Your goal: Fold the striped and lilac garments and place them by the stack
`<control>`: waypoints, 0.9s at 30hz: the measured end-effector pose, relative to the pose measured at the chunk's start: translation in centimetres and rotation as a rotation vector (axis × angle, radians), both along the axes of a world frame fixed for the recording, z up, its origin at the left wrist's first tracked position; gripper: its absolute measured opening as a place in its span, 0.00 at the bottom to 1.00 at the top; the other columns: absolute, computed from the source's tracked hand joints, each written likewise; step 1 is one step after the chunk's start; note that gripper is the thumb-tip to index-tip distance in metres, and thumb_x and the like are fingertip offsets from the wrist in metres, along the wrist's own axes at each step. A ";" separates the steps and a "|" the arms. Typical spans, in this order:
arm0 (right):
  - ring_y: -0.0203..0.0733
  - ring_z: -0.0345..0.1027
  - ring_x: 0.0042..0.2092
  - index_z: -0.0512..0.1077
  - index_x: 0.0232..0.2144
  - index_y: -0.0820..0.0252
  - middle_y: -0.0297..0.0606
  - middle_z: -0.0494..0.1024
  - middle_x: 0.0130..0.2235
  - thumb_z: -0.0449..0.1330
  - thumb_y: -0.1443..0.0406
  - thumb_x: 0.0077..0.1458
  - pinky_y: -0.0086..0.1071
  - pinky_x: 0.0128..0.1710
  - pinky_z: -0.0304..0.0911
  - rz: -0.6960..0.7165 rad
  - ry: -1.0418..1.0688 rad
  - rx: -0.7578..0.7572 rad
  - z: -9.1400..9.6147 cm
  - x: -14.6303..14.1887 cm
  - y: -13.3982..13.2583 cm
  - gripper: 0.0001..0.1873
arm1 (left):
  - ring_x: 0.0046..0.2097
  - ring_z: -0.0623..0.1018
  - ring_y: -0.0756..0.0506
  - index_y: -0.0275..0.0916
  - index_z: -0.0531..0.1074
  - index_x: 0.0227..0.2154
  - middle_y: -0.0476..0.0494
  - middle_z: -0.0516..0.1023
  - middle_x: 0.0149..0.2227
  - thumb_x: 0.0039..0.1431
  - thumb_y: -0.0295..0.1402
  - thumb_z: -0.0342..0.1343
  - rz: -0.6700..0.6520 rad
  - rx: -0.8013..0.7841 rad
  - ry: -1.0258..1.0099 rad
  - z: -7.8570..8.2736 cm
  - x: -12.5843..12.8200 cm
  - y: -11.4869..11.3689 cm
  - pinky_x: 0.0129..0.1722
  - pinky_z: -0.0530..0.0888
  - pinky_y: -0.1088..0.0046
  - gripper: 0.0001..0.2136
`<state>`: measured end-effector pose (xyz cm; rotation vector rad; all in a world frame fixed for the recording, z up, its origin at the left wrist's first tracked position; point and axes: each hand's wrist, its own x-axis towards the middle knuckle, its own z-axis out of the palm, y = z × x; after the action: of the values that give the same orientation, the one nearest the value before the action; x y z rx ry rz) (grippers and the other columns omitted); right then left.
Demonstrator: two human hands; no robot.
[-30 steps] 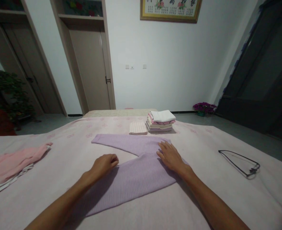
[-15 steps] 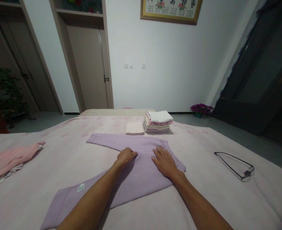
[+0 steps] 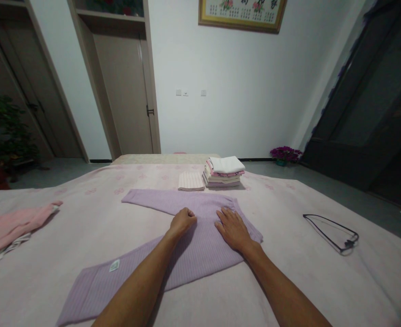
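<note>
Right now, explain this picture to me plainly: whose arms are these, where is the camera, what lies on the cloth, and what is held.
The camera sits on a person's head, looking forward and down, so the two bare arms are their own. The left hand, loosely curled, and the flat right hand both rest on a lilac knitted garment spread over a pink cover; whether the curled hand pinches the fabric cannot be told. Behind it stand a stack of folded clothes and a striped folded piece. Pink clothing lies at the left, a dark wire hanger at the right.

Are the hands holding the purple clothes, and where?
Left hand looks closed on the purple garment near its middle; right hand lies flat on it.
</note>
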<state>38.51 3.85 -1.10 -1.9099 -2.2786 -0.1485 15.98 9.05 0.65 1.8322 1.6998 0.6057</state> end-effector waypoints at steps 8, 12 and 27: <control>0.51 0.46 0.70 0.60 0.66 0.59 0.47 0.57 0.69 0.45 0.53 0.68 0.50 0.68 0.37 -0.008 0.004 -0.015 0.2 0.0 -0.2 0.30 | 0.45 0.75 0.46 0.43 0.72 0.41 0.45 0.76 0.44 0.60 0.30 0.55 -0.004 0.231 0.089 -0.2 -0.2 -3.0 0.40 0.65 0.72 0.07; 0.51 0.45 0.70 0.60 0.66 0.58 0.47 0.57 0.69 0.44 0.53 0.68 0.50 0.68 0.36 -0.018 0.012 -0.017 0.1 0.0 -0.2 0.30 | 0.47 0.75 0.45 0.43 0.72 0.44 0.44 0.75 0.46 0.65 0.34 0.53 -0.034 0.401 0.244 0.0 -0.8 -4.1 0.44 0.66 0.71 0.08; 0.52 0.45 0.70 0.58 0.67 0.58 0.46 0.55 0.70 0.43 0.52 0.68 0.51 0.68 0.35 -0.028 0.009 -0.038 0.1 0.0 -0.1 0.31 | 0.45 0.76 0.43 0.41 0.73 0.42 0.42 0.78 0.42 0.65 0.38 0.54 -0.027 0.296 0.351 0.5 -0.5 -4.3 0.45 0.66 0.68 0.09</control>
<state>38.54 3.77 -0.97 -1.9574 -2.2659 -0.0999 15.48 4.76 1.13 2.2764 1.8829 0.5745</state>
